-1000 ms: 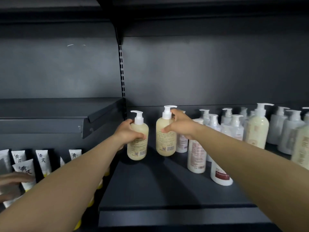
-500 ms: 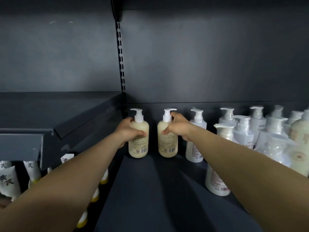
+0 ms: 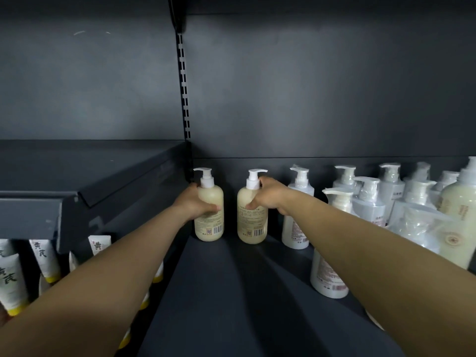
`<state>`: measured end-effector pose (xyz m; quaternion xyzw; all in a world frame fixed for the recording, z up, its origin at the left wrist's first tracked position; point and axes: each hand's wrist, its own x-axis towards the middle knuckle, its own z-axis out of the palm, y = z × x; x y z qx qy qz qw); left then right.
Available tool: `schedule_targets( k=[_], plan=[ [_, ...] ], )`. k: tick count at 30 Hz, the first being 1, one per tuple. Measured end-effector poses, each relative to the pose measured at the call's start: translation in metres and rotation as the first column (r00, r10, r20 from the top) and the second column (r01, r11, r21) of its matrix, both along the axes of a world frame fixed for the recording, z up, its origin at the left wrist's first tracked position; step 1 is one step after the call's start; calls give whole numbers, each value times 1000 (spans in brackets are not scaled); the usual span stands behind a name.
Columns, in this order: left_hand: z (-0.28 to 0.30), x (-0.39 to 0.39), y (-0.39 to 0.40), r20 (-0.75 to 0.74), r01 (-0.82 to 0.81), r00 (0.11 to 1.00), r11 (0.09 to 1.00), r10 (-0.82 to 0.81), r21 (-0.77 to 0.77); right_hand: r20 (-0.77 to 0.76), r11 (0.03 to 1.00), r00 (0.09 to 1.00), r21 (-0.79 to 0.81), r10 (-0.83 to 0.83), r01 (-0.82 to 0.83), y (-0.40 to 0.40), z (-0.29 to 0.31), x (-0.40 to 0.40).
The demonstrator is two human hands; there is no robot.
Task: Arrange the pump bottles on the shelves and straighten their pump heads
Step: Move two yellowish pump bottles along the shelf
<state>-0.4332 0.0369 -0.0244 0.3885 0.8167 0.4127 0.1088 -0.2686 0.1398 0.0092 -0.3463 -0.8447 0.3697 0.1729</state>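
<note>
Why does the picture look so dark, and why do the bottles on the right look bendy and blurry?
Head view: dim light from above leaves the dark shelf shadowy, with streaks of arm shadow across it. The wide-angle lens stretches the white bottles near the right edge, and plastic wrap makes them hazy. The two yellow bottles in the middle look sharp.

- The dark shelf (image 3: 231, 300) lies bare from its front edge back to the 2 yellowish pump bottles (image 3: 209, 215) at the rear wall.
- A narrow gap separates those 2.
- White pump bottles (image 3: 371, 202) crowd the right side.
- The neighbouring shelf's side bracket (image 3: 128, 181) bounds the left.
</note>
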Motion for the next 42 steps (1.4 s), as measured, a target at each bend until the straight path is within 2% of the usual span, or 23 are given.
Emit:
schedule_targets(
  k=[3,7,14,17,21,30,42],
  plan=[
    [4,10,-5,-166,-35,986,987,9,-158,185,979,982,204,-38,0,-10,10,10],
    [20,43,-23,-317,-82,948,957,-11,-279,365,890,928,445,-74,-103,-30,32,33],
    [64,130,-63,-551,-63,813,912,-188,-404,365,725,925,664,-101,-183,-84,75,113],
    [81,169,-89,-604,-69,764,902,-226,-425,412,651,894,730,-175,-209,-111,87,159],
    [91,220,-124,-637,-70,726,895,-258,-441,468,612,833,762,-296,-211,-145,88,220],
    [89,325,-167,-668,-46,695,911,-266,-410,447,684,826,722,-344,-106,-186,74,338],
    [101,455,-122,-681,66,651,919,-334,-388,380,750,846,661,-375,35,-143,68,490]
  ],
)
